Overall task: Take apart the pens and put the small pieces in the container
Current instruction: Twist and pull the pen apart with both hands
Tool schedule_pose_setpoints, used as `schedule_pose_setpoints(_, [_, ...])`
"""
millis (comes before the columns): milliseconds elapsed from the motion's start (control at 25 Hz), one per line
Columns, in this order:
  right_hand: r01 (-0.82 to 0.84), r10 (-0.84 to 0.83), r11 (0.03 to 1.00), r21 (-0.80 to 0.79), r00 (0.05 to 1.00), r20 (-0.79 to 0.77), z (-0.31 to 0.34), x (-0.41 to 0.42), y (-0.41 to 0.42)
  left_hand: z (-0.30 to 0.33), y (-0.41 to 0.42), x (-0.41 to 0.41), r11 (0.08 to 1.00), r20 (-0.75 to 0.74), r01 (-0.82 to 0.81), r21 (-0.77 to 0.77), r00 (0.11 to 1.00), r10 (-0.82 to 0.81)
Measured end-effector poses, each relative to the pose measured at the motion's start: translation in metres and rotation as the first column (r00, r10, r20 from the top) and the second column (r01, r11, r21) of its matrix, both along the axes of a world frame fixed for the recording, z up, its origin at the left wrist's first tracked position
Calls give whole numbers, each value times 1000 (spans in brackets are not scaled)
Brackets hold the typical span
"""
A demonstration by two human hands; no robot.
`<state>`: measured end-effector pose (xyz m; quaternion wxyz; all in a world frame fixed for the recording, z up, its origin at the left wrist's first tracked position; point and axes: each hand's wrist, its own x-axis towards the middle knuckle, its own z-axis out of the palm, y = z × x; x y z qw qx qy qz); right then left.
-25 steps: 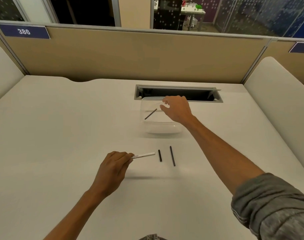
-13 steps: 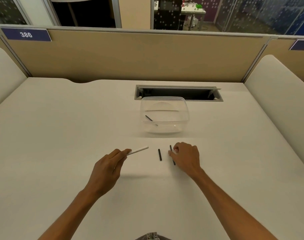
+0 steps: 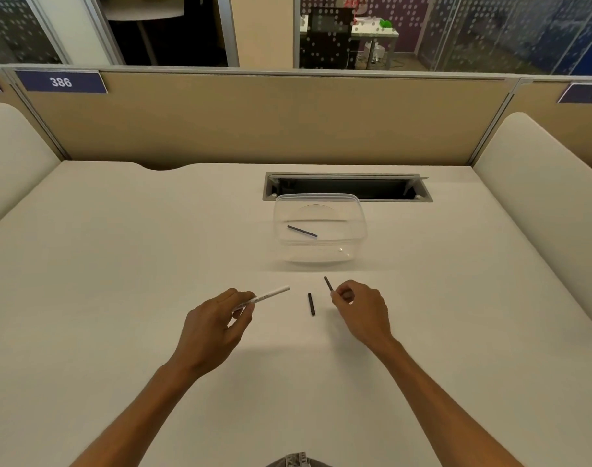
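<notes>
Task partly done, judging from the desk [image 3: 119,264] as it lies now. One thin dark stick [image 3: 302,231] already inside the clear container [image 3: 357,227], flat on its bottom, near the left wall. Left hand [image 3: 217,323] closed around the white pen tube [image 3: 266,295], fingers pinched on the near end, open far end pointing up and right toward the container. Right hand [image 3: 363,310] pinched together on a second dark stick [image 3: 328,283], thumb and finger gripping the lower part, upper end sticking out and tilted toward the container, lifted off the desk as it seems. Between both hands, a short dark piece [image 3: 311,304] lying alone on the desk, touching neither hand. Still to do, most probably: carry the held stick over the rim and drop it in, then pick up the short piece and drop it in too. Not possible to tell whether the white tube counts as a small piece or has more parts inside. No other pens visible on the desk.
</notes>
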<state>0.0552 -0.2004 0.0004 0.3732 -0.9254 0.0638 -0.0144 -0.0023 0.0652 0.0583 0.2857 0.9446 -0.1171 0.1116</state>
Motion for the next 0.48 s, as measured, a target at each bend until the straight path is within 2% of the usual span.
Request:
schedule_pose_setpoints(120, [-70,49,956,286,996,80,26,-10,0,3,0,0,1000,7,6,-10,1000,-6])
schedule_pose_setpoints(200, [-116,79,918,380,990,113,42,-17,0,3,-1,-1,1000,7,8,-30,1000,-7])
schedule_pose_setpoints(480, [-200,134,871,449,976,173,66,-36,4,7,-7,-2,998,17,33,-58,999,-32])
